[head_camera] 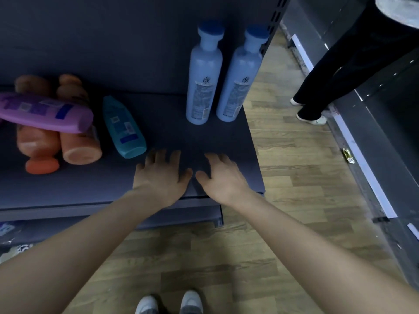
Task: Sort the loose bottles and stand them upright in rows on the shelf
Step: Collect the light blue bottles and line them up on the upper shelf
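Fingers (156, 156) spread, holding nothing — left hand (161, 177) and right hand (223, 179) over the near edge of the shelf (199, 139), contact unclear. Blue bottles (204, 78) stand far right; purple bottle (45, 112), cut off left, half-hides lying orange bottles (78, 146).

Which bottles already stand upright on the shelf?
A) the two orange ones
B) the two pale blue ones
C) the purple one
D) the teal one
B: the pale blue bottles stand side by side, caps up, at the right end of the shelf, while the orange bottles, the purple bottle lying across them and the teal bottle all lie on their sides.
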Motion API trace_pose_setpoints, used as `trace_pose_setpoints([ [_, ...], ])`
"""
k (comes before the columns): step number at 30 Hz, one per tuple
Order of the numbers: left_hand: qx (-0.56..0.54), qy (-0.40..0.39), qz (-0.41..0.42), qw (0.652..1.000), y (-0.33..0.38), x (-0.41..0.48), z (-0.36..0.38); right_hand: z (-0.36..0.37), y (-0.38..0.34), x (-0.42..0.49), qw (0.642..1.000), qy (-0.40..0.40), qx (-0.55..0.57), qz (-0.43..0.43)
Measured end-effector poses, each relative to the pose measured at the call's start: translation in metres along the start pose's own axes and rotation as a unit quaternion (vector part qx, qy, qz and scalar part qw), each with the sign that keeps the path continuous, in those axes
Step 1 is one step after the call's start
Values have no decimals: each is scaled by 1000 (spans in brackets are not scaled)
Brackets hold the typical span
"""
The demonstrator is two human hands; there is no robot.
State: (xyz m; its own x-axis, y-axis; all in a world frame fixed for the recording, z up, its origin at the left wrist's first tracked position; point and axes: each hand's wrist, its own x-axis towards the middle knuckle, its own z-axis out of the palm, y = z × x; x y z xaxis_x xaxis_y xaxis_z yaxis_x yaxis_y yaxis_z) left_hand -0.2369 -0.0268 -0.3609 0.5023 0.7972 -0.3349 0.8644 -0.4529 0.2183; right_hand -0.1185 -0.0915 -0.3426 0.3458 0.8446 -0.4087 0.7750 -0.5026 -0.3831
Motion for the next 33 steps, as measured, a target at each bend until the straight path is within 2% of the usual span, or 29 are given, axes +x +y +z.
trace_pose_setpoints([
  [11,-37,35,12,999,9,27,-5,-13,5,33,997,56,43,-29],
  [19,-157,71,30,985,20,49,-24,-29,-2,56,965,181,179,-69],
  [22,-227,96,41,968,27,58,-30,-39,-3,66,948,228,205,-84],
  [25,-310,112,40,943,32,71,-38,-50,-5,76,940,243,215,-107],
  [30,-399,130,30,907,41,87,-46,-57,-12,92,927,222,285,-98],
  [33,-440,148,53,884,43,96,-44,-59,-15,98,912,193,349,-93],
])
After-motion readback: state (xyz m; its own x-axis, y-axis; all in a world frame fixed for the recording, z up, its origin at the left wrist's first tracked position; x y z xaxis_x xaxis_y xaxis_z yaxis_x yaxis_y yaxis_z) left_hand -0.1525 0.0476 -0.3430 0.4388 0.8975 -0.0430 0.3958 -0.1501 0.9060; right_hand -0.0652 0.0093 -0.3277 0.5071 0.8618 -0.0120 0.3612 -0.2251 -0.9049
